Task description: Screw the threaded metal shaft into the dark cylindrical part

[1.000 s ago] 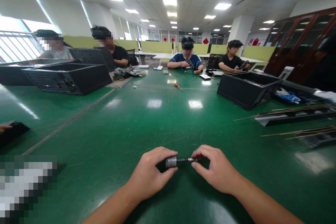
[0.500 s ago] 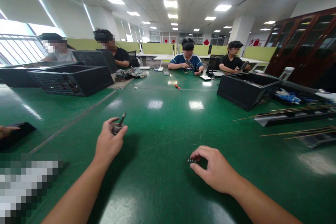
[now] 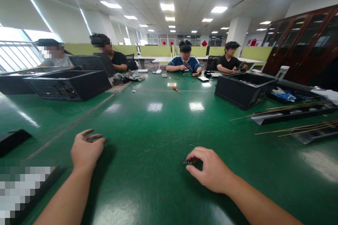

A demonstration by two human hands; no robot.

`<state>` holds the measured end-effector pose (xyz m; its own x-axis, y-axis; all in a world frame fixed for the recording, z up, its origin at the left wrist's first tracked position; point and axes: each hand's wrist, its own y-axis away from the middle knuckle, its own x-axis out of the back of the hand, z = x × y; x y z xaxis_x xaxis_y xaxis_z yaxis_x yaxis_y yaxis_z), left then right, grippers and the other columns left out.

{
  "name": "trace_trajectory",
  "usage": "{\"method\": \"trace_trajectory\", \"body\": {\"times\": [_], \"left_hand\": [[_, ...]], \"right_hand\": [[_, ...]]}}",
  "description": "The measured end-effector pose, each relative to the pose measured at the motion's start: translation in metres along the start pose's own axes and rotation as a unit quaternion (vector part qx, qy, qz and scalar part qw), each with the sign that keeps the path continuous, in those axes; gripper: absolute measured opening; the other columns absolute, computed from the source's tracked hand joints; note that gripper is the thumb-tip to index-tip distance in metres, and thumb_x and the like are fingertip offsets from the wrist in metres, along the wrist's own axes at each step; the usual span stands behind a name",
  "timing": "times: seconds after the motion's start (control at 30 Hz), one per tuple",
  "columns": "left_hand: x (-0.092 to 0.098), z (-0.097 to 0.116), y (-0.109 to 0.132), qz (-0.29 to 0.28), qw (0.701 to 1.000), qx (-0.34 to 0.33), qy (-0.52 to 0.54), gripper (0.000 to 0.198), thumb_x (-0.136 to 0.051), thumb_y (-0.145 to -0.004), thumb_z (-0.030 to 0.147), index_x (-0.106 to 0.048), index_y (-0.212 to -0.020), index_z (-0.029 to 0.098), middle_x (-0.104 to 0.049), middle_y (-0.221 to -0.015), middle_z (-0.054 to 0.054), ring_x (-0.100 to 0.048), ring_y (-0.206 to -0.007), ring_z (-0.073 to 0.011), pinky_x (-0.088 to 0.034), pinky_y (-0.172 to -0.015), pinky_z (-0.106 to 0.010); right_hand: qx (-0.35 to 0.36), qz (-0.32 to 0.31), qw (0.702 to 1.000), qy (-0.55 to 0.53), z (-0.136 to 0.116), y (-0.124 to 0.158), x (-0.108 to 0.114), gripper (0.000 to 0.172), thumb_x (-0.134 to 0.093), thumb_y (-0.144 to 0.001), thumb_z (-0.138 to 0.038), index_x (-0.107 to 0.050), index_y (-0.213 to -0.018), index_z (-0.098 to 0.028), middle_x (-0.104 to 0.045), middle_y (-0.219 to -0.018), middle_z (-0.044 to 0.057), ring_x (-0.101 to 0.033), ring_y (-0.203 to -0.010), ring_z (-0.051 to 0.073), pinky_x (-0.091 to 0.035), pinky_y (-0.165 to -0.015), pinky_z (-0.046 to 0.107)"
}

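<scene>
Over the left part of the green table (image 3: 148, 182) is my left hand (image 3: 87, 153), back upward and fingers curled. A small dark patch shows between its fingers. The dark screwdriver-like tool seen there half a second ago is now almost wholly hidden by the hand, and its shaft does not show. My right hand (image 3: 208, 167) rests at the right of centre, thumb and forefinger bent into a C. Their tips close around a short row of several small dark metal pieces, which look like screws (image 3: 187, 162).
Open black computer cases (image 3: 68, 86) stand at the left, another black case (image 3: 244, 89) at the right. An orange screwdriver (image 3: 176, 89) lies ahead. Metal rails with thin rods (image 3: 285, 116) are at the right edge. Several people (image 3: 185, 61) work across the table.
My left hand has moved left and down and turned, so the tool's shaft no longer shows. My right hand keeps its grip. A neighbour's hand at the left edge has gone from view.
</scene>
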<state>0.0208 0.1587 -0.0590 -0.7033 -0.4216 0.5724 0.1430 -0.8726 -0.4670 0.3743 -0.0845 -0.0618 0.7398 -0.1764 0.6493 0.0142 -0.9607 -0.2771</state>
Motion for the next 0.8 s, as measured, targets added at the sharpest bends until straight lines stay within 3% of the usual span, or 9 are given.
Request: {"method": "trace_trajectory", "body": {"times": [0.1, 0.2, 0.3, 0.4, 0.5, 0.6, 0.67, 0.73, 0.8], "left_hand": [[0.006, 0.024, 0.010, 0.110, 0.993, -0.026, -0.024, 0.075, -0.061, -0.081, 0.044, -0.031, -0.145, 0.021, -0.058, -0.136, -0.014, -0.058, -0.123, -0.0391, -0.051, -0.088, -0.054], [0.004, 0.063, 0.034, 0.107, 0.976, -0.186, -0.018, 0.054, -0.064, -0.084, 0.045, -0.052, -0.134, 0.027, -0.062, -0.129, -0.007, -0.057, -0.123, -0.0340, -0.045, -0.104, -0.053], [-0.012, 0.105, 0.073, -0.104, 0.938, -0.320, 0.086, 0.037, -0.073, -0.081, 0.042, -0.069, -0.115, 0.027, -0.071, -0.106, -0.004, -0.069, -0.098, -0.0243, -0.056, -0.089, -0.040], [-0.032, 0.136, 0.114, -0.330, 0.844, -0.371, 0.200, 0.043, -0.082, -0.075, 0.036, -0.072, -0.116, 0.031, -0.073, -0.106, -0.003, -0.071, -0.094, -0.0201, -0.058, -0.082, -0.031], [-0.044, 0.151, 0.141, -0.391, 0.800, -0.357, 0.284, 0.029, -0.080, -0.078, 0.028, -0.076, -0.107, 0.032, -0.075, -0.098, -0.002, -0.071, -0.087, -0.0165, -0.058, -0.075, -0.026], [-0.044, 0.152, 0.140, -0.377, 0.808, -0.326, 0.313, 0.017, -0.077, -0.080, 0.027, -0.079, -0.097, 0.030, -0.076, -0.093, -0.003, -0.072, -0.085, -0.0179, -0.059, -0.075, -0.028], [-0.037, 0.147, 0.122, -0.319, 0.860, -0.263, 0.300, 0.013, -0.076, -0.081, 0.031, -0.078, -0.093, 0.027, -0.077, -0.091, -0.004, -0.072, -0.086, -0.0202, -0.060, -0.079, -0.032], [-0.024, 0.135, 0.093, -0.180, 0.938, -0.161, 0.248, 0.022, -0.072, -0.082, 0.038, -0.076, -0.099, 0.024, -0.076, -0.093, -0.005, -0.072, -0.088, -0.0218, -0.059, -0.086, -0.036], [-0.006, 0.111, 0.059, -0.010, 0.986, -0.079, 0.149, 0.040, -0.066, -0.084, 0.044, -0.071, -0.117, 0.022, -0.075, -0.101, -0.006, -0.071, -0.093, -0.0242, -0.055, -0.094, -0.042]], "right_hand": [[-0.002, 0.000, 1.000, -0.019, -0.001, -0.001, -0.001, 0.010, -0.068, -0.085, -0.022, -0.073, -0.093, -0.019, -0.070, -0.086, 0.003, -0.064, -0.081, 0.017, -0.046, -0.075, 0.029], [-0.013, -0.015, 0.997, -0.077, -0.003, -0.002, -0.003, 0.014, -0.064, -0.090, -0.026, -0.075, -0.097, -0.020, -0.072, -0.088, 0.003, -0.065, -0.081, 0.017, -0.046, -0.074, 0.028], [-0.040, -0.041, 0.985, -0.163, -0.004, -0.003, -0.009, 0.017, -0.064, -0.090, -0.029, -0.077, -0.098, -0.020, -0.074, -0.089, 0.004, -0.064, -0.080, 0.017, -0.046, -0.072, 0.027], [-0.067, -0.068, 0.959, -0.268, -0.004, -0.004, -0.017, 0.020, -0.064, -0.090, -0.031, -0.077, -0.098, -0.018, -0.074, -0.086, 0.004, -0.062, -0.075, 0.016, -0.045, -0.069, 0.027], [-0.069, -0.086, 0.933, -0.344, -0.002, -0.005, -0.023, 0.023, -0.063, -0.090, -0.035, -0.077, -0.093, -0.016, -0.070, -0.080, 0.002, -0.058, -0.071, 0.014, -0.044, -0.067, 0.025], [-0.081, -0.087, 0.916, -0.383, 0.000, -0.005, -0.025, 0.029, -0.065, -0.089, -0.041, -0.077, -0.096, -0.015, -0.071, -0.082, 0.004, -0.060, -0.075, 0.015, -0.046, -0.071, 0.026], [-0.093, -0.090, 0.917, -0.377, 0.001, -0.005, -0.023, 0.032, -0.064, -0.090, -0.042, -0.076, -0.102, -0.015, -0.073, -0.088, 0.006, -0.063, -0.080, 0.017, -0.048, -0.075, 0.028], [-0.102, -0.094, 0.932, -0.336, 0.001, -0.005, -0.020, 0.032, -0.061, -0.092, -0.041, -0.075, -0.106, -0.015, -0.074, -0.091, 0.007, -0.065, -0.082, 0.018, -0.049, -0.076, 0.029], [-0.107, -0.094, 0.950, -0.277, -0.001, -0.005, -0.017, 0.029, -0.060, -0.092, -0.037, -0.076, -0.106, -0.017, -0.075, -0.092, 0.007, -0.065, -0.081, 0.017, -0.049, -0.073, 0.028]]}}
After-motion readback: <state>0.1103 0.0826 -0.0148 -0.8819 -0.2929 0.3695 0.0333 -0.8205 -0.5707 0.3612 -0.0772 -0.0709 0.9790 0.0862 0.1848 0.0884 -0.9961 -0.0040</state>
